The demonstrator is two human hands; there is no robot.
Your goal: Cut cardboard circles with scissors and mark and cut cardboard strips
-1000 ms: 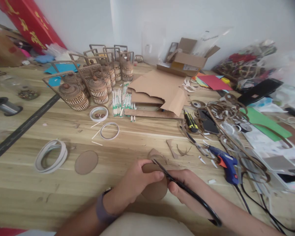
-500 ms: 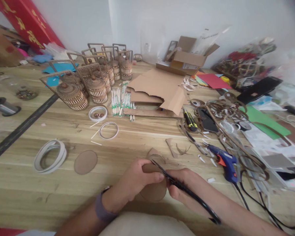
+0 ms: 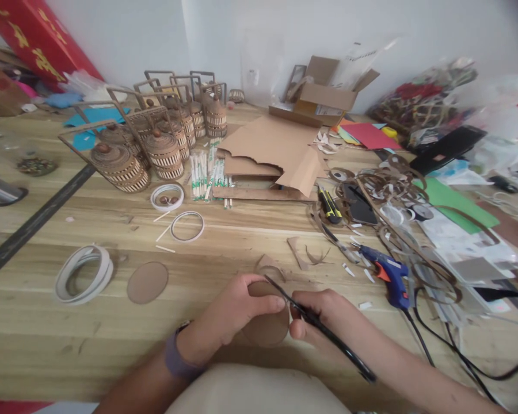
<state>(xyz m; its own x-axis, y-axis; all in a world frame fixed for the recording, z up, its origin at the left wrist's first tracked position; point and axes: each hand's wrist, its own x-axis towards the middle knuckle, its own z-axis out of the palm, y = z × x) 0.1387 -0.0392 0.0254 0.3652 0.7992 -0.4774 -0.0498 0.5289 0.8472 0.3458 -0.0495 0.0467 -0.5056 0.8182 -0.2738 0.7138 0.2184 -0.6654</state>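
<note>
Near the table's front edge, my left hand (image 3: 237, 307) grips a round cardboard disc (image 3: 267, 329), thumb on top and fingers around its far edge. Dark scissors (image 3: 317, 325) are in my right hand (image 3: 323, 307), their blades lying along the disc's upper right edge and one long black handle reaching back over the wrist. The blades look close together. Just beyond my hands lie cardboard offcuts (image 3: 300, 253). A second cardboard disc (image 3: 147, 282) rests flat on the table to the left, beside white rings (image 3: 107, 270).
Lidded bamboo baskets (image 3: 166, 152) with tall handles stand at the back left. Torn cardboard (image 3: 263, 135) lies mid-back. On the right are a blue glue gun (image 3: 391, 276) with its cable, a yellow-black cutter (image 3: 329, 206), a phone (image 3: 359, 202) and brown strips. Another person's arm (image 3: 511, 227) shows at the right edge.
The whole view has shifted slightly, so the table's things sit a little further left. Another person's arm has appeared at the right edge. My hands keep nearly the same hold on disc and scissors.
</note>
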